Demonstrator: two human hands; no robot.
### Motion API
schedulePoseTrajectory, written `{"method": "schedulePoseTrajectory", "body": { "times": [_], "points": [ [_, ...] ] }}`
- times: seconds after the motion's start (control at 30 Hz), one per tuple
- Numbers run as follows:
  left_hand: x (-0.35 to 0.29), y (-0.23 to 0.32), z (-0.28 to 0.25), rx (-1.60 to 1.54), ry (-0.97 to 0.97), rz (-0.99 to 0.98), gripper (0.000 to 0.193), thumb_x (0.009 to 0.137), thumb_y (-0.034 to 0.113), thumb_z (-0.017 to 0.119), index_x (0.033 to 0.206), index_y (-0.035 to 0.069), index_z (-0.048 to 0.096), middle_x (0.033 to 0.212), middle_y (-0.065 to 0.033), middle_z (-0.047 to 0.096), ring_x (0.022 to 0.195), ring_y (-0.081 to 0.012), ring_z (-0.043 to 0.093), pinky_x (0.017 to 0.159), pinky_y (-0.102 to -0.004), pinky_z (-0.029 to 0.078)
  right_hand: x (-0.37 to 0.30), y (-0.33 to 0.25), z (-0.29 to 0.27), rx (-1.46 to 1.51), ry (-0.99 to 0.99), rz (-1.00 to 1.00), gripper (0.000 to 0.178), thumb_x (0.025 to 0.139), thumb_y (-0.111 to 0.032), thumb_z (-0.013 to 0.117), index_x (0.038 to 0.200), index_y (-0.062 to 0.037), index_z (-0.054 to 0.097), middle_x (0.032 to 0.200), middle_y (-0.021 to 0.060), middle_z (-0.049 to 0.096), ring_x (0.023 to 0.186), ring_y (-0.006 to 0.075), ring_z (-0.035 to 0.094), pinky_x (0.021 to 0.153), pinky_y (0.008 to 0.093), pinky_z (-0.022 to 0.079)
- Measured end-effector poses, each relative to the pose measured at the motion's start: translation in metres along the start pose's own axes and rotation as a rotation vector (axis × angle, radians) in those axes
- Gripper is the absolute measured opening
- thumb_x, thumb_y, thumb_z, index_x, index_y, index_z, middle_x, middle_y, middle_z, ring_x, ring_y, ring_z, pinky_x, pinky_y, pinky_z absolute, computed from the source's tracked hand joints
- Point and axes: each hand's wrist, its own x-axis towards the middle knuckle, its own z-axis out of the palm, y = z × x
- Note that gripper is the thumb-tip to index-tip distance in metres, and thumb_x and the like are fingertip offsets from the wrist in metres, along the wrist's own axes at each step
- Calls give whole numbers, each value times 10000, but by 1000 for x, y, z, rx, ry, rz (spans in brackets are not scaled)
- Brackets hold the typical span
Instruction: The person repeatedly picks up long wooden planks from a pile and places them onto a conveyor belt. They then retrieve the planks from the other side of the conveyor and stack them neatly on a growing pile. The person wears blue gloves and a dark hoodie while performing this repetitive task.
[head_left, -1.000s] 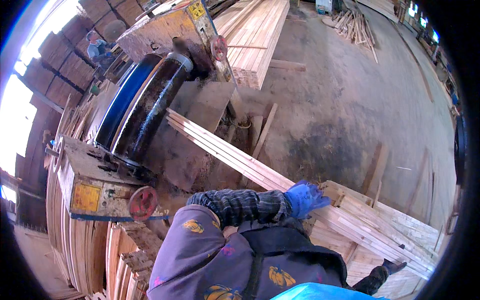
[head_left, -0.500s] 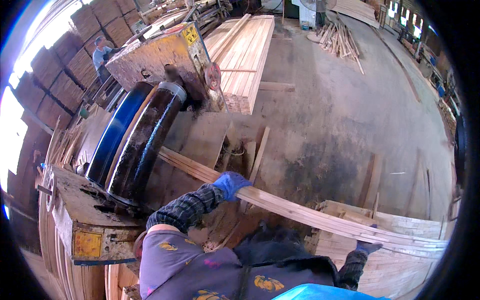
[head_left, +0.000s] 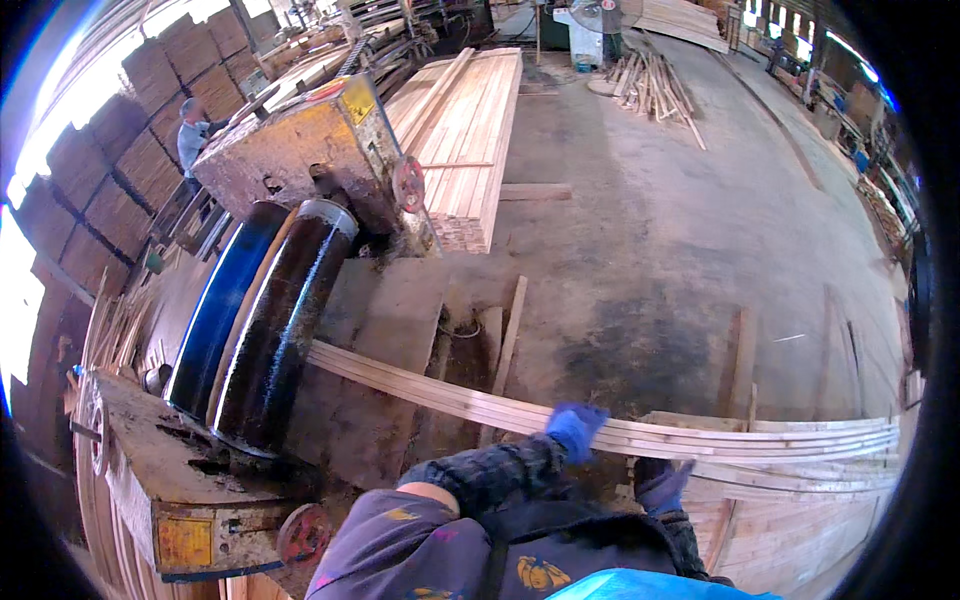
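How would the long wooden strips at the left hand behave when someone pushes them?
The long wooden strips would probably bend somewhat, being thin for their length. They may slide against one another, as no binding shows. Rolling seems unlikely, given their flat faces.

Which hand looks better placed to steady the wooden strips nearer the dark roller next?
Probably the left hand: it touches the wooden strips closer to the dark roller; the right hand is farther away.

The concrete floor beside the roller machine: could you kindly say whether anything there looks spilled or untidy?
Yes: a dark patch blotches the concrete floor like a stain, though its cause cannot be told. Farther off, wooden sticks lie in a jumbled heap, unlike the neat stack of boards.
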Motion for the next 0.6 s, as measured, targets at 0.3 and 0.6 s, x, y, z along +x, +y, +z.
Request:
{"method": "schedulePoseTrajectory", "body": {
  "times": [0.3,0.6],
  "points": [
    [-66,-87,-73,69,-159,-143,844,639,511,764,1349,140,498,1226,-155,610,1117,-355,584,969,-479,452,-11,-102,55,-1985,-307,-830,811,707,-430,779,1385,-85,500,1362,144,549,1266,343,496,1086,479,346],
    [-120,-150,-114,252,-350,-319,892,633,513,782,1371,119,471,1322,-166,539,1194,-355,530,1043,-465,408,45,-117,-11,-2430,-144,-570,873,487,-375,857,1284,-184,557,1242,103,572,1192,322,503,1078,488,315]
  ]
}}
